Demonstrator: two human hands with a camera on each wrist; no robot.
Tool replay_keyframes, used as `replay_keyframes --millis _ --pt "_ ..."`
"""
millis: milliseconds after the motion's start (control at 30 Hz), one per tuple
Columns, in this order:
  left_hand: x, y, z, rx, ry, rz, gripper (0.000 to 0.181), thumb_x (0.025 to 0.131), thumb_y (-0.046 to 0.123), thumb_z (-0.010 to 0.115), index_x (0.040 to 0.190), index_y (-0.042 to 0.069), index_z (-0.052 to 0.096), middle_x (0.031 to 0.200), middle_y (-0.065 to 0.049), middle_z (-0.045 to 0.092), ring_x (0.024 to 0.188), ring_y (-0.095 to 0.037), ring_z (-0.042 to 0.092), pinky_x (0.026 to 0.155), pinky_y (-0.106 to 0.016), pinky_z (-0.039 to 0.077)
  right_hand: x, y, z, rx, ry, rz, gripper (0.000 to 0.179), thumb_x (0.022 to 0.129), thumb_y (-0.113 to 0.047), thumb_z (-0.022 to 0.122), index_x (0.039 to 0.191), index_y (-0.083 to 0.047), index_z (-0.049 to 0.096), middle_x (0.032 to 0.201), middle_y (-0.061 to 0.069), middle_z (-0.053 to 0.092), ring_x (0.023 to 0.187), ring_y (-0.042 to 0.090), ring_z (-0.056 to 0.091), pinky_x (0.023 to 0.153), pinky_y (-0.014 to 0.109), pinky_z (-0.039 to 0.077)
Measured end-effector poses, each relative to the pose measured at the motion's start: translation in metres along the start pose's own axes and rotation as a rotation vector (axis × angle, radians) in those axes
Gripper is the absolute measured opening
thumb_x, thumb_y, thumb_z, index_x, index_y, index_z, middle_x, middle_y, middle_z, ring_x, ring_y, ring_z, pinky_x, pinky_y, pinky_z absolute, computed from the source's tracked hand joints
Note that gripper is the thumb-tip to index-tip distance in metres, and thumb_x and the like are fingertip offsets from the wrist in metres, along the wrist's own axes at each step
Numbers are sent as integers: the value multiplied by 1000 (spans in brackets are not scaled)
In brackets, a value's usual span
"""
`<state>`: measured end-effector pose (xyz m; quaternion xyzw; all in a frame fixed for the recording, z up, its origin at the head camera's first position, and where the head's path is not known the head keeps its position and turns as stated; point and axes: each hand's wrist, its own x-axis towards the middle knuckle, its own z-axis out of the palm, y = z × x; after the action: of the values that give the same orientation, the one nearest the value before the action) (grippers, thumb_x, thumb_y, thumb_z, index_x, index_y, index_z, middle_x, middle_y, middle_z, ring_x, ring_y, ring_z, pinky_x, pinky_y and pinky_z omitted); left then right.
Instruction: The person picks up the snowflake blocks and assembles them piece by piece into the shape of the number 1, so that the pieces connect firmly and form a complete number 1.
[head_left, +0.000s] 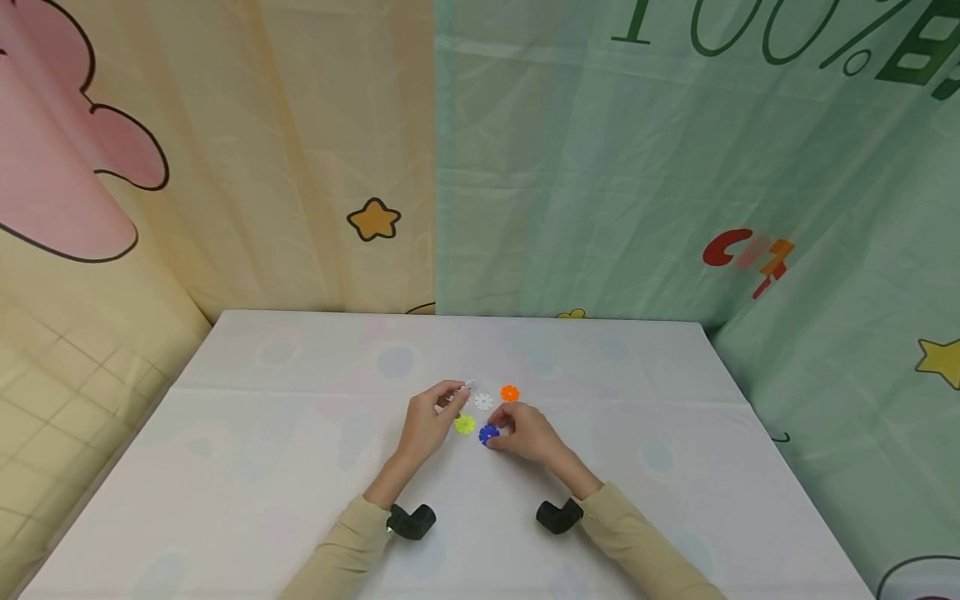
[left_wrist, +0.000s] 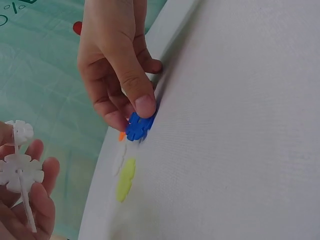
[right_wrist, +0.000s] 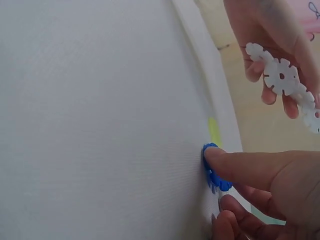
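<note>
Two hands, both mine, over one pale table (head_left: pixel 225 483).

Left hand (head_left: pixel 431 423) — gripping, fingers curled round a white chain (right_wrist: pixel 274 80): at least three notched discs joined at angles, held up off the table.

Right hand (head_left: pixel 531 432) — pinching, my thumb laid over one blue disc (left_wrist: pixel 136 129), notched at the rim, low at the table's surface; whether its lower edge touches the cloth I cannot tell.

Loose on the table, three notched discs, lying flat. Item: yellow disc (head_left: pixel 465 425), just left of the blue one and near my left hand. Item: white disc (head_left: pixel 483 402), farther from me, between my two hands. Item: orange disc (head_left: pixel 510 392), right of the white one, just beyond my right hand.

Worn by me: two tan sleeves (head_left: pixel 337 550), with a black mount (head_left: pixel 411 523) at my left wrist and a matching one at my right.

Behind the table: one yellow curtain (head_left: pixel 300 125) bearing an orange star (head_left: pixel 373 220), one green curtain (head_left: pixel 562 167) with printed figures.
</note>
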<state>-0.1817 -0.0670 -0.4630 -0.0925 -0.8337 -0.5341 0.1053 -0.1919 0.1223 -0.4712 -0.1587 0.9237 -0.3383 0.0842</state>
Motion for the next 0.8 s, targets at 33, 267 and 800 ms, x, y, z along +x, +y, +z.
replay_keyframes --millis 33,267,800 --pt "0 0 0 1 4 1 27 95 29 60 109 8 71 82 -10 70 78 -13 55 62 -19 43 0 0 0 8 -2 0 25 76 -18 81 95 -8 68 84 1 62 69 13 47 61 20 39" --pt "-2 2 0 -4 22 10 23 93 29 63 101 9 71 89 -5 66 73 -11 51 58 -19 40 1 -3 -1 63 -5 3 14 84 -11 74 94 -7 65 81 3 62 70 14 51 63 22 44" --pt "-1 -3 0 52 32 0 19 92 33 64 90 16 71 77 -1 70 62 -8 55 60 -22 41 8 -13 -15 209 208 4 14 88 -10 68 101 -6 67 75 4 62 61 12 54 52 20 45"
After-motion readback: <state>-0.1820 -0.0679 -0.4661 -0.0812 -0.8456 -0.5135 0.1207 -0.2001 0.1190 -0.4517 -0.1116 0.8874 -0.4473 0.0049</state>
